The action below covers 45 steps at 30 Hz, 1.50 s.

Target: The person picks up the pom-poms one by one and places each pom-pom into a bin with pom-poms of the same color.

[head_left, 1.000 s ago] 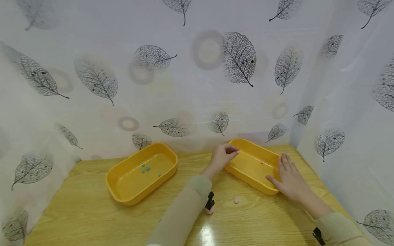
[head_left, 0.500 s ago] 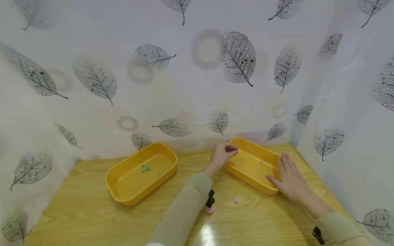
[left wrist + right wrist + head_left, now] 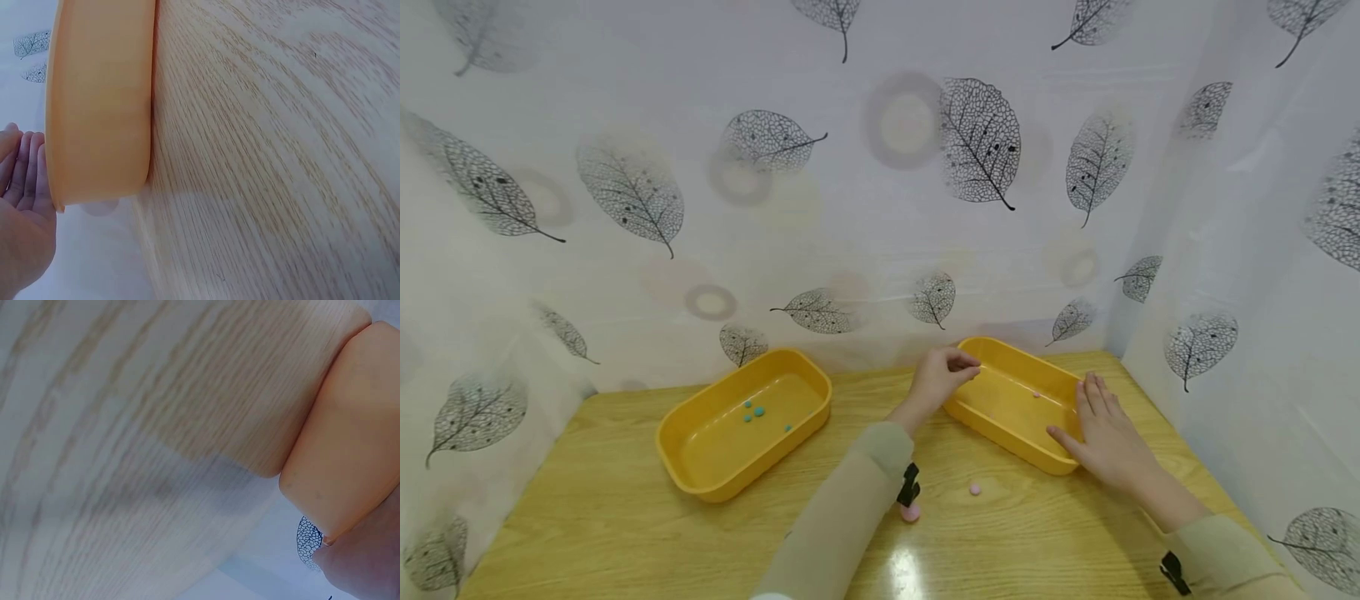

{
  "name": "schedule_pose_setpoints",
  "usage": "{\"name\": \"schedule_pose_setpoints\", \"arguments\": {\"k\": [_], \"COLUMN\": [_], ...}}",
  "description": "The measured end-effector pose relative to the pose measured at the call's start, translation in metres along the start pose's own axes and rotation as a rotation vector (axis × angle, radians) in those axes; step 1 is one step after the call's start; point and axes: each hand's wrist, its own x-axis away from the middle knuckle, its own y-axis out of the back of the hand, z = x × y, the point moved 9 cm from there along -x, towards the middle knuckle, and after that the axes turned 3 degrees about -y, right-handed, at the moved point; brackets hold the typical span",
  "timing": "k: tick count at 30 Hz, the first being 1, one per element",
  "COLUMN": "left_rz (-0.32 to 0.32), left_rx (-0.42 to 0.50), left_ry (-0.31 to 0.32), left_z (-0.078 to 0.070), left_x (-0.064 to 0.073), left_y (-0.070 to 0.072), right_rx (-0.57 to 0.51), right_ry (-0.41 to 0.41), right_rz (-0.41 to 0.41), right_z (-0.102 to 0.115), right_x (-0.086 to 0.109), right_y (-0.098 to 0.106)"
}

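Note:
My left hand (image 3: 936, 379) hovers at the near-left end of a yellow plastic tray (image 3: 1011, 437), thumb and fingertips brought close together over its rim. In the left wrist view its fingers (image 3: 28, 169) reach past the tray wall (image 3: 103, 106); I cannot tell whether anything is between the tips. My right hand (image 3: 1108, 437) rests on the tray's right end with fingers straight and thumb spread over the rim. Inside lies a small pink piece (image 3: 1036, 394). On the table in front are a round pink piece (image 3: 975, 489) and a larger one (image 3: 910, 512) beside the left cuff.
A second yellow tray (image 3: 700, 483) stands to the left, with several small blue-green pieces (image 3: 759, 412) in it. Both trays sit on a wood-grain table (image 3: 587, 517). A leaf-patterned white sheet (image 3: 865, 225) rises behind the table and along its sides.
A tiny pink spot at the left fingertips one second ago no longer shows there. Both hands, the trays and the pink pieces on the table stay in place.

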Motion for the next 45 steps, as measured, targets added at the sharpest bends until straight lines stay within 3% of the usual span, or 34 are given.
{"name": "schedule_pose_setpoints", "arguments": {"k": [8, 18, 31, 35, 45], "left_rz": [0.025, -0.002, 0.034, 0.048, 0.093], "left_rx": [0.025, 0.030, 0.111, 0.090, 0.082], "left_ry": [-0.040, -0.063, -0.110, -0.134, -0.090], "left_z": [-0.006, -0.008, -0.008, -0.003, 0.019], "left_x": [0.006, 0.014, 0.037, 0.047, 0.072], "left_y": [0.006, 0.029, 0.041, 0.040, 0.036], "right_rx": [0.005, 0.006, 0.002, 0.000, -0.008], "right_ry": [0.000, -0.001, -0.002, -0.003, -0.006], "right_rz": [-0.003, 0.007, 0.001, 0.004, 0.006], "right_z": [-0.001, 0.000, 0.000, 0.001, 0.002], "right_x": [0.000, -0.001, -0.001, -0.001, 0.000], "right_y": [0.001, 0.000, -0.001, 0.000, 0.001]}}
